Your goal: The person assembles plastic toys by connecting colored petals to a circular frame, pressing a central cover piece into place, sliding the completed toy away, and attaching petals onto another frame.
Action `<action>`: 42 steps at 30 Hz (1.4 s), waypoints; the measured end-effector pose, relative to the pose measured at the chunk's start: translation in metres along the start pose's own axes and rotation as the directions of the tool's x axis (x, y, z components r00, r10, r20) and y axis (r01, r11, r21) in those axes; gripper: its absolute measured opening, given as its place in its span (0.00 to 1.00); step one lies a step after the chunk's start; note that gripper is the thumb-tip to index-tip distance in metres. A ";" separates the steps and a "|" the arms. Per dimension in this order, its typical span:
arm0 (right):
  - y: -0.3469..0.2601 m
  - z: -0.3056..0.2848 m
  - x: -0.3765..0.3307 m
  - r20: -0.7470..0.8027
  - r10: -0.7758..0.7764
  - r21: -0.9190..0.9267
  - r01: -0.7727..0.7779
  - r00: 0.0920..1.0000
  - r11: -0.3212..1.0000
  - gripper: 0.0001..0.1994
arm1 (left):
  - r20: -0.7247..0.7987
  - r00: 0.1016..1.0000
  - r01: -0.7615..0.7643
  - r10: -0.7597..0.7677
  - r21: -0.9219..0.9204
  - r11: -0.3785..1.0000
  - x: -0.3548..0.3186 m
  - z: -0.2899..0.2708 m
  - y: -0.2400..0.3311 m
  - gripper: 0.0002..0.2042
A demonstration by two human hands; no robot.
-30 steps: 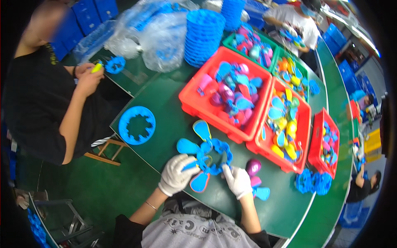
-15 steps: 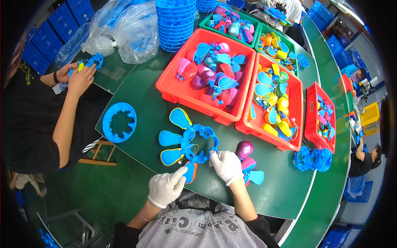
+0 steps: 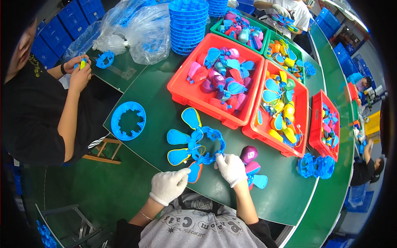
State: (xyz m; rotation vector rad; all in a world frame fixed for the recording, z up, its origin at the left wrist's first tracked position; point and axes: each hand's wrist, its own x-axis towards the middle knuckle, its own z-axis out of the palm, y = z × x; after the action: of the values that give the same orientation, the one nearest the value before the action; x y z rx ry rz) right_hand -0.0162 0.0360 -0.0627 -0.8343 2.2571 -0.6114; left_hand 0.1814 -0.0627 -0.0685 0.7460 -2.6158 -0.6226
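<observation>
Blue petalled ring (image 3: pixel 222 144) lies on the green table (image 3: pixel 153 97), toward its near edge and between the person's two gloved hands. Four petals fan out from its left side: one yellow-edged petal (image 3: pixel 191 118) at the top, a plain light-blue petal (image 3: pixel 178 137) under it, a second yellow-edged petal (image 3: pixel 178 156), and lowest, an orange-edged petal (image 3: pixel 194 172).

From where I'm standing, the right hand (image 3: pixel 231 169) has its thumb and forefinger pinched on the ring's lower right rim. The left hand (image 3: pixel 168 186) sits over the near edge, its fingertips at the orange-edged petal; I can't tell whether they grip it or just rest against it.

Just right of the right hand lie a purple petal (image 3: pixel 249 154), a pink one (image 3: pixel 252 168) and a blue one (image 3: pixel 260 182), bunched close together. A bare blue ring (image 3: pixel 128 121) lies flat by the table's left corner, and a pair of blue rings (image 3: pixel 316 166) sits by the right edge. Beyond the work stand a big red tray (image 3: pixel 206 109) and a smaller red tray (image 3: pixel 269 144), side by side, both heaped with coloured petals. Across the left corner, a co-worker (image 3: pixel 45 107) in black holds a small yellow piece (image 3: pixel 83 64).
</observation>
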 end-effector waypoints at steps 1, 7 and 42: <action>0.000 -0.001 0.001 0.001 -0.010 0.001 0.010 1.000 1.000 0.26 | -0.016 1.000 -0.021 0.021 -0.010 1.000 0.002 0.000 0.001 0.05; 0.000 -0.004 -0.001 0.007 -0.009 0.017 0.009 1.000 1.000 0.26 | -0.034 0.999 -0.008 0.007 -0.034 0.999 0.007 -0.007 -0.006 0.07; 0.001 -0.001 0.006 0.091 -0.045 0.109 0.035 0.995 0.993 0.26 | 0.459 0.134 -0.986 0.878 -0.030 0.166 0.110 -0.050 0.020 0.06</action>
State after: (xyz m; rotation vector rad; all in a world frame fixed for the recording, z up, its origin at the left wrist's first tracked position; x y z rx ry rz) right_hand -0.0209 0.0327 -0.0651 -0.8386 2.1086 -0.6914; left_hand 0.1070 -0.1254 0.0066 -1.2268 -2.7708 0.0855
